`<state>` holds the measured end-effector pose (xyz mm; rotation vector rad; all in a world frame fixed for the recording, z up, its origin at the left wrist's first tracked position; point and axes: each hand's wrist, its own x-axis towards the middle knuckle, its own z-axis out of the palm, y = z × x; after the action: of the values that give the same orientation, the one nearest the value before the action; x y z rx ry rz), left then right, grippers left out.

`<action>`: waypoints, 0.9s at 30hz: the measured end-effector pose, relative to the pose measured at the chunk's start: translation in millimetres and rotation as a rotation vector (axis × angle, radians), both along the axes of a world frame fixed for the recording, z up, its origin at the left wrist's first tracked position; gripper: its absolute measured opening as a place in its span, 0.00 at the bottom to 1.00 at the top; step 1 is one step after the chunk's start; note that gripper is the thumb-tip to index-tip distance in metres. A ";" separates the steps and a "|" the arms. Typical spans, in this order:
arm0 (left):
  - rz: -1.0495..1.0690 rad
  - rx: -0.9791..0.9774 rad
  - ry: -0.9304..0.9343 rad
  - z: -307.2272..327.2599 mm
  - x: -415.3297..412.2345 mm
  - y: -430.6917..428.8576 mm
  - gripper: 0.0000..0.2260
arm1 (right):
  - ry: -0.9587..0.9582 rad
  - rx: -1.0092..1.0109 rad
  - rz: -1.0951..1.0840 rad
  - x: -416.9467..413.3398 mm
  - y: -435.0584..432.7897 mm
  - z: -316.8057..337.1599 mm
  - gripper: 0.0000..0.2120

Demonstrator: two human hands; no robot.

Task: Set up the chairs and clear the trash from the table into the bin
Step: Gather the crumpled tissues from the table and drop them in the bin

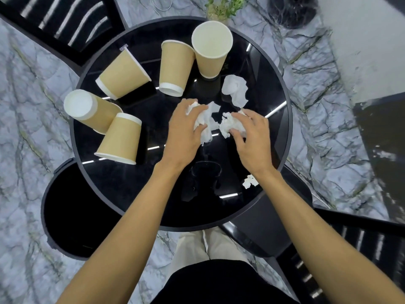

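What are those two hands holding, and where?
Each grips crumpled tissue on the table: left hand on one wad, right hand on another, fingers curled over the tops.

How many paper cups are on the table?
5 tan paper cups: one upright at the far edge, one upside-down beside it, one tipped far-left, one tipped left, one upside-down near-left.

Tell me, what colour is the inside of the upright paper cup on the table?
The upright paper cup is white inside and tan outside; the head view shows it.
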<state>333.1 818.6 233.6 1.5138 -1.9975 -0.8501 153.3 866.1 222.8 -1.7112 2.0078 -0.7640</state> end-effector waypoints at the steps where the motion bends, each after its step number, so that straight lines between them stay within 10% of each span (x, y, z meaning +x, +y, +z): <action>1: -0.056 0.051 0.007 -5.9 -3.9 -4.8 0.19 | 0.026 0.046 0.033 0.6 -6.4 -4.0 0.20; 8: -0.290 0.100 -0.285 -36.3 -7.9 -17.4 0.32 | 0.148 0.141 0.136 -1.3 -14.3 -23.3 0.25; 27: -0.077 0.029 -0.091 -10.3 16.8 33.8 0.18 | -0.095 0.094 0.004 -31.0 50.1 27.7 0.14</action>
<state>349.9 852.4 223.3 1.5254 -2.1300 -0.8587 122.3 916.2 250.5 -1.5958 1.9444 -0.7241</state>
